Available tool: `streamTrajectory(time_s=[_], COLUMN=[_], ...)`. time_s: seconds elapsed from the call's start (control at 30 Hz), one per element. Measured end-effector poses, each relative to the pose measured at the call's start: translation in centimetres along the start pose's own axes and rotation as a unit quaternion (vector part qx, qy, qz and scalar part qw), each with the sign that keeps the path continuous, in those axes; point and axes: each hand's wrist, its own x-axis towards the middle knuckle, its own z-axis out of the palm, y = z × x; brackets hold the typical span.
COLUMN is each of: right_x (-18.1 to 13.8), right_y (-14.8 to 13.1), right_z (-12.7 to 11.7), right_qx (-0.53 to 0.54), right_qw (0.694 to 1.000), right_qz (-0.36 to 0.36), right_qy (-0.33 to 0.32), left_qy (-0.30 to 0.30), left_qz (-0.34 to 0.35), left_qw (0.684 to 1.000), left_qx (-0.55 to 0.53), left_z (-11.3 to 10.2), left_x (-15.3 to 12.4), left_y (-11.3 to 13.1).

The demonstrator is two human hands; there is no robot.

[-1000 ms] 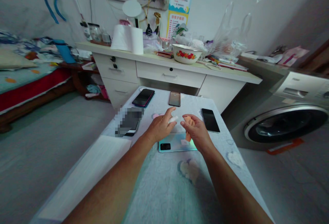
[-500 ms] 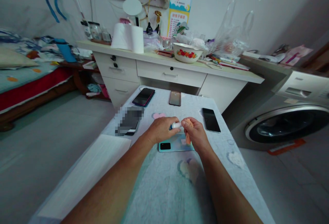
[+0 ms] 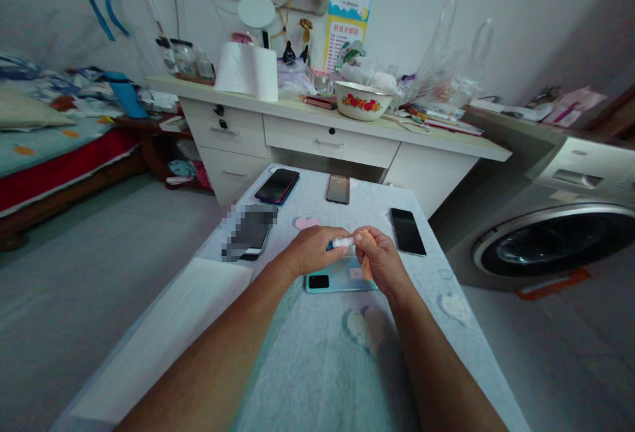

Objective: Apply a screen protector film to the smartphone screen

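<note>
My left hand [image 3: 317,247] is closed around a small white tube with a dark blue end [image 3: 341,243]. Its other end meets the fingers of my right hand [image 3: 380,253], which grip an orange cloth [image 3: 366,266] hanging below them. Whether the cloth wraps the tube's tip is hidden by my fingers. Under both hands a light-blue phone [image 3: 333,283] lies back up on the table, its black camera block at the left. A dark-screened phone [image 3: 407,231] rests to the right of my right hand.
On the cloth-covered table [image 3: 307,366] lie a black phone [image 3: 278,186], a small brownish phone [image 3: 338,189] and a partly pixelated phone [image 3: 255,233]. Behind stands a white desk [image 3: 297,131] with a flowered bowl [image 3: 362,100]. A washing machine [image 3: 570,207] is at the right, a bed at the left.
My hands stay together over the light-blue phone, shifting very slightly right. More of the white tube shows between my fingers. The phones have not moved.
</note>
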Motion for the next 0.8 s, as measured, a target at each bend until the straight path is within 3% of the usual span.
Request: streamTrajectory(time_s=[0.1, 0.2, 0.33, 0.47, 0.6, 0.8], right_x=[0.2, 0.5, 1.1, 1.7, 1.9, 2.0], right_y=[-0.1, -0.3, 0.0, 1.0, 1.8, 2.5], right_z=[-0.3, -1.0, -2.7, -4.3, -5.0, -5.0], right_qx=[-0.047, -0.122, -0.227, -0.41, -0.532, -0.58], right_qw=[0.997, 0.978, 0.949, 0.886, 0.827, 0.804], right_qz=[-0.041, -0.097, -0.102, -0.107, -0.086, -0.064], right_qy=[0.038, 0.137, 0.194, 0.188, 0.157, 0.117], left_qy=[0.0, 0.015, 0.046, 0.078, 0.065, 0.074], left_qz=[-0.01, -0.03, -0.025, -0.02, -0.054, -0.104], left_qw=[1.0, 0.998, 0.999, 0.995, 0.986, 0.972], left_qx=[0.029, 0.048, -0.006, -0.066, -0.147, -0.197], left_z=[0.1, 0.0, -0.1, -0.1, -0.1, -0.1], left_x=[0.0, 0.0, 0.2, 0.3, 0.3, 0.3], left_y=[-0.3, -0.7, -1.1, -1.2, -1.1, -0.9])
